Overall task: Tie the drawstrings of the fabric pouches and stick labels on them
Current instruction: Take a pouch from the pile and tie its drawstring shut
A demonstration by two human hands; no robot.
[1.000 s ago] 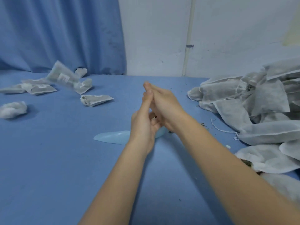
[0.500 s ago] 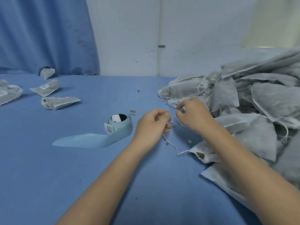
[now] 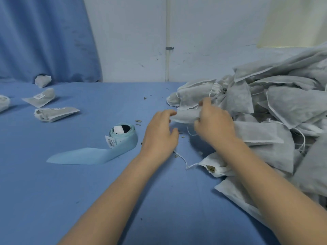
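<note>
Blue cloth covers the worktop. At the edge of the heaped fabric pouches, the right hand grips one pouch; the left hand hovers beside it, fingers loosely curled, holding nothing. Pouches look light and limp: take hold at the drawstring mouth. A label roll lies left.

A pale, scuffed white wall with a thin vertical white pipe rises behind the blue cloth-covered table; a blue curtain hangs left of the pipe.
</note>
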